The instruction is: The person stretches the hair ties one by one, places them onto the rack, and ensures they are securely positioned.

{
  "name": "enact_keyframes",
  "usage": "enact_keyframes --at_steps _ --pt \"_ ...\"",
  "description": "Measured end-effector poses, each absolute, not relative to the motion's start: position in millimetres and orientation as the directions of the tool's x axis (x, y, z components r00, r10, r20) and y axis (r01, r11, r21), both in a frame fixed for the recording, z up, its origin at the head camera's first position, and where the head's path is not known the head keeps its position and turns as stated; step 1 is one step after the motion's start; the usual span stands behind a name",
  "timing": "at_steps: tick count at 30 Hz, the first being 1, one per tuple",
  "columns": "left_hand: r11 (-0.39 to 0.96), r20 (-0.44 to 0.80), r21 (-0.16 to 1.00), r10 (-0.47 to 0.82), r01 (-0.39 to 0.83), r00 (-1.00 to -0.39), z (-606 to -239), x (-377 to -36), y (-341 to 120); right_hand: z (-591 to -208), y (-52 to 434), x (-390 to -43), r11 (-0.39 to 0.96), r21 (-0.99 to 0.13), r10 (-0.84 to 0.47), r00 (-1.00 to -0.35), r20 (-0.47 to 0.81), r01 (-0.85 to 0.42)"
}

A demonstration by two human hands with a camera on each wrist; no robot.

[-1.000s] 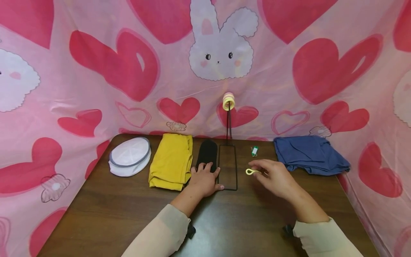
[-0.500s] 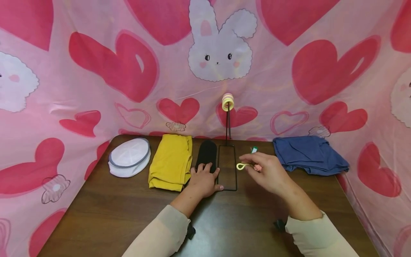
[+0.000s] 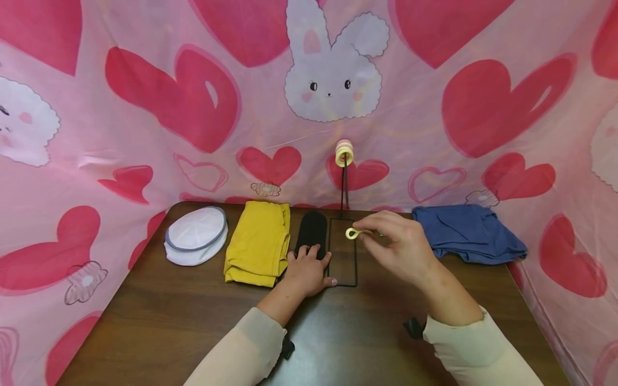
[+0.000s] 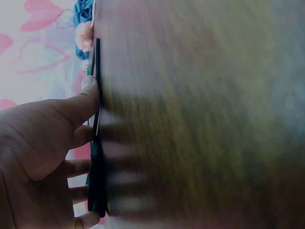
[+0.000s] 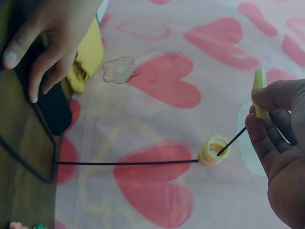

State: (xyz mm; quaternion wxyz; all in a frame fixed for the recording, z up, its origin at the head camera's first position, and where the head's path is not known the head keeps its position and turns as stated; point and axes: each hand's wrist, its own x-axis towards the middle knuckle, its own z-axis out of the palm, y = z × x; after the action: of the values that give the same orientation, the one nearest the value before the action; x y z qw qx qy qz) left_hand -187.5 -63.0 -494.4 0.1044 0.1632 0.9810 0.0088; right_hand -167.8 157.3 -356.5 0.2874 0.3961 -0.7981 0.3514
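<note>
My left hand (image 3: 305, 271) lies flat, its fingers on a flat black fabric piece (image 3: 311, 228) with a rounded end. Its thumb rests on the base of a black wire stand (image 3: 356, 268). A rod rises from that base and carries several pale yellow and pink rings (image 3: 344, 153). Between thumb and fingertips, my right hand (image 3: 403, 246) pinches a small pale yellow hair tie (image 5: 259, 93), above the right side of the stand's base in the head view. In the right wrist view, the rod's tip points toward the right hand's fingers.
A folded yellow cloth (image 3: 258, 244) and a round white cap-like item (image 3: 195, 230) lie to the left. A folded blue cloth (image 3: 468, 230) sits at the back right. A pink flower-like piece (image 5: 18, 225) and a green tag (image 5: 39, 227) lie beside the stand. Heart-printed fabric (image 3: 270, 166) hangs behind.
My right hand has moved left and away from me with the hair tie, from beside the stand to over its base, covering the green tag in the head view. The left hand has stayed in place.
</note>
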Motion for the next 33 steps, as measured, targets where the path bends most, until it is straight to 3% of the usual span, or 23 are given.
enact_keyframes --at_steps 15,33 --pt "0.944 -0.188 0.053 0.329 0.325 -0.925 -495 -188 -62 -326 144 -164 0.405 -0.203 -0.355 -0.358 0.864 -0.891" --pt "0.948 -0.199 0.047 0.319 0.316 -0.927 -497 -189 -63 -323 141 -176 0.495 -0.212 -0.332 -0.409 0.850 -0.842"
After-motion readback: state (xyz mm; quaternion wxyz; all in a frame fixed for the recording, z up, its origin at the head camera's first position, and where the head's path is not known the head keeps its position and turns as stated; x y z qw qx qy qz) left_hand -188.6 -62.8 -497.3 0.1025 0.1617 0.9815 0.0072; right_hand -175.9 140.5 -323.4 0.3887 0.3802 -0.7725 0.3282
